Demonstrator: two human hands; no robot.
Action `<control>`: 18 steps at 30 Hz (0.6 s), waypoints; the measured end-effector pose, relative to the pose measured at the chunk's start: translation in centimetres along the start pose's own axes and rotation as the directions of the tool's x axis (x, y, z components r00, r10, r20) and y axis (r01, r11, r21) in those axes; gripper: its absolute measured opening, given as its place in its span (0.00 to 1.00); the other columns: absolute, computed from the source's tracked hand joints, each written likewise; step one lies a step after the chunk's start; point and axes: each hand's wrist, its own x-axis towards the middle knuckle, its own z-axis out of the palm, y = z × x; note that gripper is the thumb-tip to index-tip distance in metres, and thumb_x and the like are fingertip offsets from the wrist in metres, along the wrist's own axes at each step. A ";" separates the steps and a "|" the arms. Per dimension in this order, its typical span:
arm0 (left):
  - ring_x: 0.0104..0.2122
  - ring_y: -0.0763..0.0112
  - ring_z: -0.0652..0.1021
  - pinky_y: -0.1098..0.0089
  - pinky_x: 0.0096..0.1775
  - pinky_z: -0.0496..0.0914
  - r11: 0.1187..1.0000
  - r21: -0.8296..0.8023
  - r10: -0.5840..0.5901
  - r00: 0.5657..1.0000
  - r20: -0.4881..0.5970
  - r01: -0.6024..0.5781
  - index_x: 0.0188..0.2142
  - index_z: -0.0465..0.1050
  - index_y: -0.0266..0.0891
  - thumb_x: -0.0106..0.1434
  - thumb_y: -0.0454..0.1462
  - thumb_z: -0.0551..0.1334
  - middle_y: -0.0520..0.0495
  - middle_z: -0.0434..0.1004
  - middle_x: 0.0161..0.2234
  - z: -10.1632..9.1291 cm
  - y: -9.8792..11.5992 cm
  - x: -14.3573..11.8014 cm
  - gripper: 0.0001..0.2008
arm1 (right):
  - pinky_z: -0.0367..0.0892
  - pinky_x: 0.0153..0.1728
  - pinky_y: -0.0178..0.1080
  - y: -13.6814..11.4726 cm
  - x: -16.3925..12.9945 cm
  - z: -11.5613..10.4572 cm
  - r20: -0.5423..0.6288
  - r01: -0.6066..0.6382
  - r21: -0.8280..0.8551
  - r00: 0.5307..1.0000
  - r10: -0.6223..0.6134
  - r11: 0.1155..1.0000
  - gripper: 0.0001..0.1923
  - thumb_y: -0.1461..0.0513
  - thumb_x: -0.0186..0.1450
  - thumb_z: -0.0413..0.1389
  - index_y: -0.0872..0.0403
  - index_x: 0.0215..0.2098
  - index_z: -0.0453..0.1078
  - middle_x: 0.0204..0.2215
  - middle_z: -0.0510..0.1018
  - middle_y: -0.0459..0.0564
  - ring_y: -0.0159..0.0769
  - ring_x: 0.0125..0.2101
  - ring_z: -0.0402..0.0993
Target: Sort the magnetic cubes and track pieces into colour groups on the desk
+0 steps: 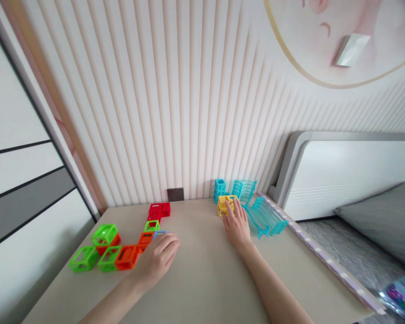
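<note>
My left hand (158, 258) is low over the left half of the table, its fingers curled and pressed together. A blue frame-like block (159, 233) peeks out just behind it; whether the fingers grip it is hidden. Beside that hand runs a joined row of open-sided toy blocks: red (159, 209), green (151, 226) and orange (126, 257). My right hand (238, 225) is spread, its fingertips over a yellow open-sided block (223, 204). Next to the yellow block stand a turquoise block tower (219, 190) and turquoise slatted curved pieces (265, 216).
More green blocks (83, 258) lie at the table's left edge. A dark wall socket (175, 194) sits at the back of the table (195, 288). A striped strip (324, 256) lines the right edge, with a bed and grey pillow (388, 220) beyond. White cabinet panels (16, 225) flank the left.
</note>
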 end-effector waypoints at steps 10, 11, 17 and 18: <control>0.46 0.56 0.76 0.56 0.52 0.70 0.916 0.271 -0.196 0.919 -0.343 0.297 0.44 0.74 0.43 0.70 0.38 0.51 0.41 0.78 0.43 -4.8 -5.6 -1.9 0.13 | 0.50 0.65 0.60 -2.1 -1.4 0.0 -0.002 0.066 0.057 0.998 -0.066 0.996 0.26 0.60 0.71 0.47 0.52 0.67 0.58 0.70 0.53 0.58 0.52 0.69 0.46; 0.46 0.56 0.76 0.56 0.52 0.70 0.909 0.280 -0.206 0.918 -0.338 0.307 0.44 0.74 0.42 0.70 0.39 0.51 0.41 0.78 0.43 -4.9 -5.7 -2.2 0.13 | 0.51 0.65 0.60 -3.3 -2.0 -0.1 0.024 0.087 0.090 0.996 -0.090 0.992 0.26 0.60 0.70 0.48 0.52 0.66 0.60 0.69 0.55 0.59 0.52 0.69 0.48; 0.46 0.54 0.77 0.58 0.50 0.69 0.883 0.310 -0.304 0.932 -0.196 0.353 0.47 0.75 0.40 0.68 0.43 0.55 0.40 0.80 0.44 -4.6 -5.3 -3.5 0.15 | 0.61 0.61 0.52 -13.7 -4.4 0.7 0.284 0.136 0.416 0.920 -0.270 0.899 0.27 0.60 0.69 0.52 0.52 0.66 0.60 0.62 0.68 0.58 0.47 0.63 0.62; 0.46 0.54 0.78 0.58 0.50 0.69 0.876 0.312 -0.329 0.929 -0.171 0.368 0.48 0.75 0.40 0.68 0.43 0.56 0.39 0.80 0.43 -4.5 -5.1 -3.6 0.15 | 0.61 0.61 0.51 -15.3 -4.4 0.9 0.301 0.121 0.463 0.910 -0.284 0.878 0.28 0.59 0.68 0.53 0.51 0.66 0.59 0.61 0.69 0.57 0.46 0.62 0.63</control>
